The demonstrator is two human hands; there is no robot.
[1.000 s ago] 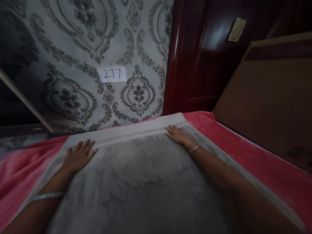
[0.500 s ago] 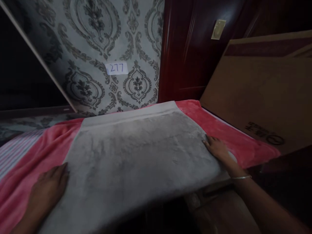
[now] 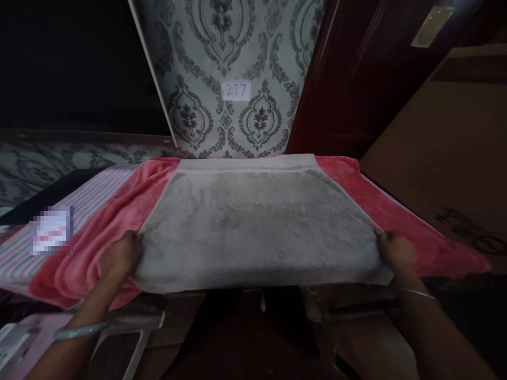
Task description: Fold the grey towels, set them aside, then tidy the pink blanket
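A grey plush cloth (image 3: 253,221) with a pale band along its far edge lies spread over a pink blanket (image 3: 154,195). Its near end hangs over the front edge of the surface below. At the cloth's left side, my left hand (image 3: 122,253) is closed, pinching the border. My right hand (image 3: 396,250) pinches the opposite border on the right, at about the same height. The cloth stretches fairly flat between both hands, with faint creases in its pile. Both sets of fingertips are partly hidden by the backs of the hands.
Striped fabric (image 3: 87,195) lies left of the pink blanket. A dark screen (image 3: 79,68) stands at the back left, and a large cardboard box (image 3: 447,148) leans on the right. A paper marked 277 (image 3: 236,91) is on the patterned wall. A white frame (image 3: 137,348) sits below left.
The view has swung left. My left hand, flat on the cloth earlier, now grips its left edge; my right hand has slid nearer along the right edge and closed. The near end looks straighter.
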